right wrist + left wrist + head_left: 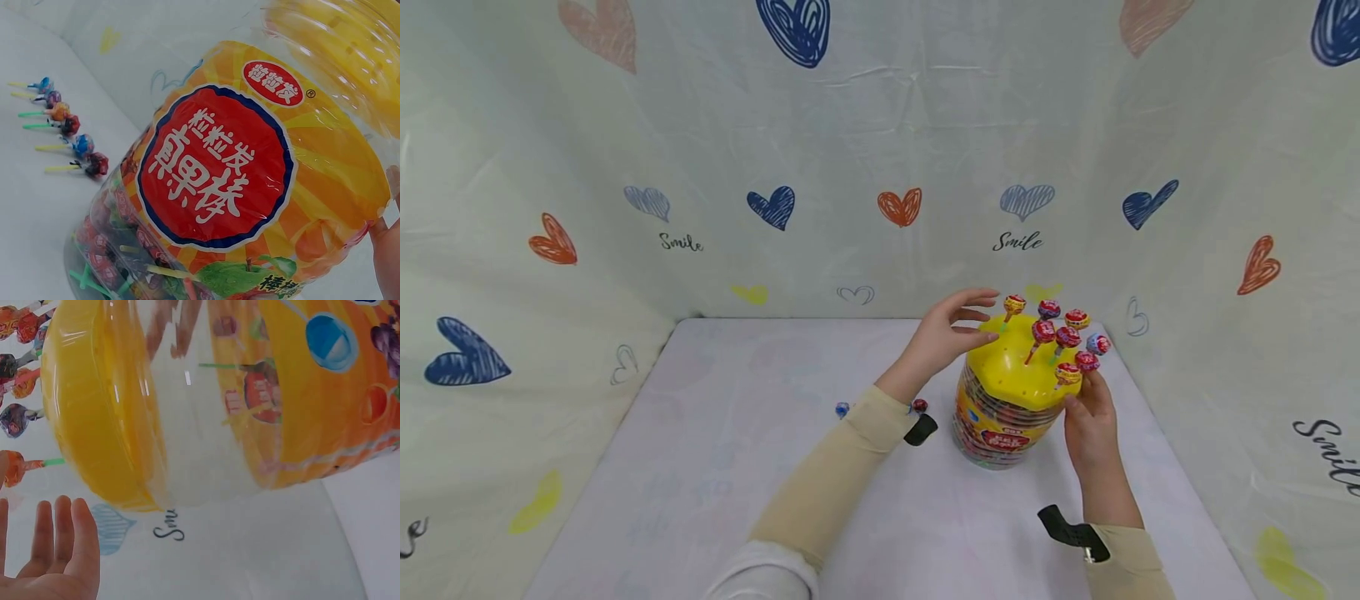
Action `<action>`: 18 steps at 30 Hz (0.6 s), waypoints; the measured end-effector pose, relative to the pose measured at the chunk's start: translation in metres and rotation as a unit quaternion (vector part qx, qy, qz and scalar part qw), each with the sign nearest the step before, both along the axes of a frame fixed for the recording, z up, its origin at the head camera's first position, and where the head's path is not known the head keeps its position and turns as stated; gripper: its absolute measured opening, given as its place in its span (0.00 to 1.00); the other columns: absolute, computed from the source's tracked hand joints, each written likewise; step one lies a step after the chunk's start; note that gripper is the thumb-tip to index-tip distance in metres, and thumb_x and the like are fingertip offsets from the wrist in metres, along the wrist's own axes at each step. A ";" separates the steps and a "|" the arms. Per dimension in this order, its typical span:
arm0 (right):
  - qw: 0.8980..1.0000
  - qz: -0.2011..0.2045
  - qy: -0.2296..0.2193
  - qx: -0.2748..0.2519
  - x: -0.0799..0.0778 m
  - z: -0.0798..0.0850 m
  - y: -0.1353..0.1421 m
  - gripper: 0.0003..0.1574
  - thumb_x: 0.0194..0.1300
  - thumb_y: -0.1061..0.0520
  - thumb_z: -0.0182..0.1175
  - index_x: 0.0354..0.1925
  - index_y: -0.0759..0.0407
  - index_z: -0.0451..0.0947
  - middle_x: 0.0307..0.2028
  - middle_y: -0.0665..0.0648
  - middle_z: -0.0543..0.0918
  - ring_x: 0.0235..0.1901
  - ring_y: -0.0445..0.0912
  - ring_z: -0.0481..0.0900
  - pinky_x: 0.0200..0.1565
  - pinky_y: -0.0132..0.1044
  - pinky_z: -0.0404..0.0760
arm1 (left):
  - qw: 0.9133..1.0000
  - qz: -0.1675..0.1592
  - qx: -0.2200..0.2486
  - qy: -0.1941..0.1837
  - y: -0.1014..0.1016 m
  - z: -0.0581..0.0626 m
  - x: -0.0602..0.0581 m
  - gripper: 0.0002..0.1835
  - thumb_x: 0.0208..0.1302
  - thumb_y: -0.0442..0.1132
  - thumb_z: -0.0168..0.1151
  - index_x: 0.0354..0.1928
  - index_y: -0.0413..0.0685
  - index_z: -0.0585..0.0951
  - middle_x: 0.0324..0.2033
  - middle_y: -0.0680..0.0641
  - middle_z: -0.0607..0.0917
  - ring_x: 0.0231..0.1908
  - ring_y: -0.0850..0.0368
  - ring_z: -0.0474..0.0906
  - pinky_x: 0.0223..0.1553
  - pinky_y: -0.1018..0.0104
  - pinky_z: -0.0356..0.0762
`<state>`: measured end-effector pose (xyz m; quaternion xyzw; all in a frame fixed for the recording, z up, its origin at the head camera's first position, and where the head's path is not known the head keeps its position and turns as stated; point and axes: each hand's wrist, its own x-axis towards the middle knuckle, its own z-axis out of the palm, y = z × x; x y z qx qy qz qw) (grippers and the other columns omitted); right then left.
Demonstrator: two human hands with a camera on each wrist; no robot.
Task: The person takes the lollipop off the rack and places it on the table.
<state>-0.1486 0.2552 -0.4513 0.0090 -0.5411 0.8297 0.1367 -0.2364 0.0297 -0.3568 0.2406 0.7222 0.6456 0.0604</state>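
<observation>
A clear lollipop jar (1000, 425) with an orange label and a yellow lid (1022, 367) stands on the table, full of wrapped candies low down. Several lollipops (1043, 332) stand upright in the lid, mostly on its right half. My left hand (943, 333) is beside the lid's left edge, its fingers loosely extended near a yellow-and-red lollipop (1014, 305). In the left wrist view the fingers (62, 537) look relaxed, below an orange lollipop (12, 469) on a green stick. My right hand (1092, 421) holds the jar's right side just under the lid, thumb in front.
In the right wrist view several lollipops (72, 125) lie in a row on the white table (737, 433), left of the jar. My left forearm (842, 475) covers most of them in the head view. A cloth backdrop (835, 125) printed with hearts surrounds the table.
</observation>
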 end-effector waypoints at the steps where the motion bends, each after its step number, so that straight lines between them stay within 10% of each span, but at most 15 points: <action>1: 1.000 0.000 0.001 -0.001 0.000 0.000 0.000 0.32 0.72 0.65 0.51 0.71 0.53 0.62 0.70 0.53 0.59 0.68 0.43 0.56 0.69 0.34 0.54 | 1.000 -0.003 0.000 0.003 0.002 0.002 0.000 0.28 0.60 0.32 0.69 0.62 0.58 0.76 0.55 0.56 0.78 0.52 0.60 0.76 0.49 0.69 0.78; 18: 1.000 -0.003 0.005 -0.005 0.000 0.000 0.000 0.32 0.72 0.66 0.50 0.71 0.53 0.63 0.70 0.53 0.60 0.68 0.44 0.57 0.69 0.35 0.54 | 0.998 -0.055 -0.014 0.018 0.014 0.008 0.005 0.27 0.62 0.32 0.67 0.63 0.58 0.76 0.58 0.58 0.77 0.55 0.62 0.75 0.50 0.69 0.78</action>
